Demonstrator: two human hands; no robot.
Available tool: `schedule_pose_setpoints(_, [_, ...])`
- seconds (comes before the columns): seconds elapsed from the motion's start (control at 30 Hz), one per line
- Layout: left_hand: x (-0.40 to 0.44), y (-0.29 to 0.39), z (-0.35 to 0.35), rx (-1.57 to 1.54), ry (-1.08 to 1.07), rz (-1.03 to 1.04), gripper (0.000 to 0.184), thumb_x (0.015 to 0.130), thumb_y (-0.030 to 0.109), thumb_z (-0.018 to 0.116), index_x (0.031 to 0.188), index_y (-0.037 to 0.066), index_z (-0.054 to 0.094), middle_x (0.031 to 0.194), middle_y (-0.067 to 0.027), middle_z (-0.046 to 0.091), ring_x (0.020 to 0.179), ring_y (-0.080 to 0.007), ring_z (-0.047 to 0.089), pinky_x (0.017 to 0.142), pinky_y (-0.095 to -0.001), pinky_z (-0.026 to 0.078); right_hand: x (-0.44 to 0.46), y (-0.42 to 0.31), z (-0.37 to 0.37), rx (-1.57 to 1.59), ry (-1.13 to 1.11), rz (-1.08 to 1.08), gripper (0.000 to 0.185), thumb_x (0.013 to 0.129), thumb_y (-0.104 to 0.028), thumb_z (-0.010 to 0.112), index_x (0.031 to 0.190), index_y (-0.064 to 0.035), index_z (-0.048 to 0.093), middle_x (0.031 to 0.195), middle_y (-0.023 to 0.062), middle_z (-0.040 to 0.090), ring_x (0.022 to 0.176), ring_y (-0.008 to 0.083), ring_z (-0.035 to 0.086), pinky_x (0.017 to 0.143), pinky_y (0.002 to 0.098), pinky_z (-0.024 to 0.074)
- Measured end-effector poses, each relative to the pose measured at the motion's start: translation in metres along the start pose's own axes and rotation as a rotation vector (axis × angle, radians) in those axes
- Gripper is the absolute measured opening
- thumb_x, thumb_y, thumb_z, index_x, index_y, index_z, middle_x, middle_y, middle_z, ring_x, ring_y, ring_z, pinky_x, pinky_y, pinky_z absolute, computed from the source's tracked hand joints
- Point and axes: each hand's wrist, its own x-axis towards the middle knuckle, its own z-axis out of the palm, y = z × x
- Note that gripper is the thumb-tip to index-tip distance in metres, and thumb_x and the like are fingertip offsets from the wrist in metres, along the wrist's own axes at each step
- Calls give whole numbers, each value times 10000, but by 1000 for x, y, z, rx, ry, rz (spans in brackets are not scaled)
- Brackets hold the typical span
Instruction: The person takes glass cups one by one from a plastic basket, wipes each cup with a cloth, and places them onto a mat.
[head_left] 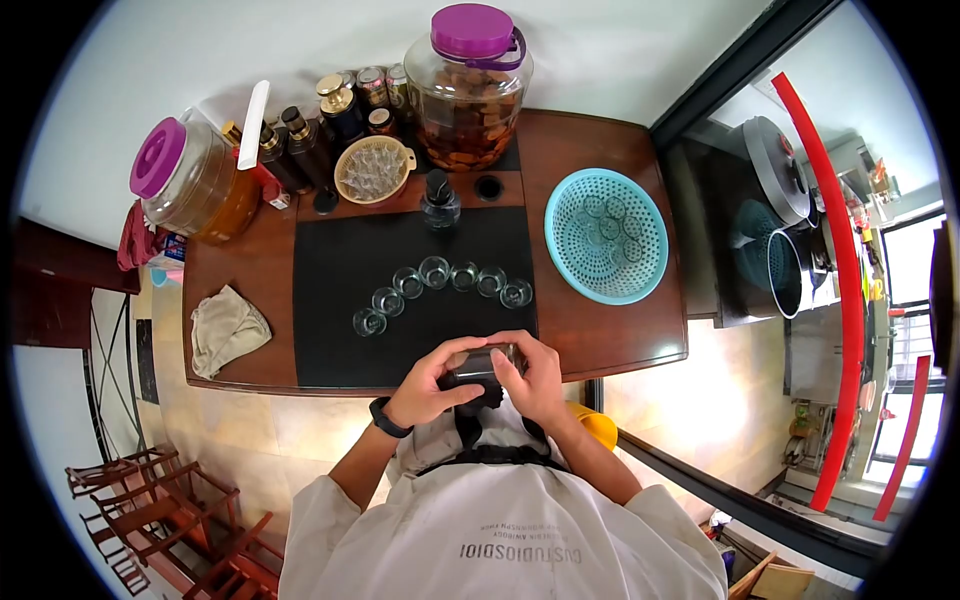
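Note:
My left hand (443,382) and my right hand (532,378) are both closed round a dark, see-through container (472,370) at the front edge of the table. It looks like a small glass bottle or jar with a black part at its lower end; the fingers hide much of it. Beyond my hands, several small clear glasses (434,271) stand in an arc on the black mat (330,350). A glass bottle with a black top (440,203) stands behind them.
To the right sits a turquoise colander (557,235) with glasses inside. A beige cloth (228,332) lies at the left. At the back are a large purple-lidded jar (468,115), another jar (200,190), dark bottles (308,150) and a small basket (410,160).

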Motion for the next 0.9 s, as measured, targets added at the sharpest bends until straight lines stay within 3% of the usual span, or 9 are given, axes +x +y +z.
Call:
schedule_pose_setpoints(0.17, [-17,-4,-18,-257,149,-52,622,826,-6,651,1375,29,359,1189,-116,594,1104,-170,562,977,-306,420,3,9,-32,158,166,143,188,886,-139,540,991,4,601,805,71,651,628,90,533,565,247,430])
schedule_pose_setpoints(0.27, [-22,-17,-26,-565,206,-5,603,872,155,597,1403,41,334,1321,-156,499,1201,-242,514,1037,-360,389,15,10,-58,325,274,96,241,938,-183,483,1071,13,524,822,80,646,648,68,495,607,221,425])
schedule_pose_setpoints(0.4, [-2,-21,-9,-758,245,33,640,890,288,558,1426,47,303,1408,-162,400,1278,-265,438,1071,-387,353,11,-1,-40,578,85,99,314,946,-197,501,1188,-4,445,980,130,632,722,90,521,651,239,461])
schedule_pose_setpoints(0.43, [3,-21,-2,-769,225,48,657,893,327,542,1432,50,291,1428,-161,373,1295,-271,416,1082,-392,336,7,2,-34,580,-54,80,387,921,-141,550,1252,-15,393,1086,139,605,863,126,560,699,270,482])
schedule_pose_setpoints(0.53, [16,-14,11,-882,187,110,680,887,274,581,1445,55,262,1415,-148,392,1287,-264,425,1077,-386,343,3,2,-15,93,-202,-53,476,785,-74,721,1206,-64,498,1148,140,564,1003,221,569,801,309,484])
schedule_pose_setpoints(0.63, [19,-19,11,-553,365,34,618,830,40,654,1376,60,366,1241,-102,515,1125,-188,525,966,-315,428,-2,13,-6,-112,-188,-240,500,738,-78,770,1173,-68,526,1179,121,553,983,178,557,766,285,477])
schedule_pose_setpoints(0.77, [18,-24,15,-226,453,22,431,823,21,642,1222,55,483,1134,-89,548,1007,-160,548,890,-277,436,-9,14,-5,-131,-138,-207,525,760,-119,762,1209,-54,498,1090,143,574,904,211,582,756,296,481])
schedule_pose_setpoints(0.83, [19,-18,20,223,421,259,293,809,-4,634,1077,46,529,1038,-70,556,938,-139,544,841,-248,425,-15,28,-4,325,-179,319,544,779,-136,757,1220,-26,457,979,134,594,802,185,581,702,292,484])
schedule_pose_setpoints(0.9, [21,-16,22,226,407,305,267,809,-1,634,1053,40,535,1020,-68,555,938,-139,541,842,-251,423,-15,26,-8,436,-217,440,543,786,-148,755,1214,-18,446,943,130,594,772,173,576,677,290,484])
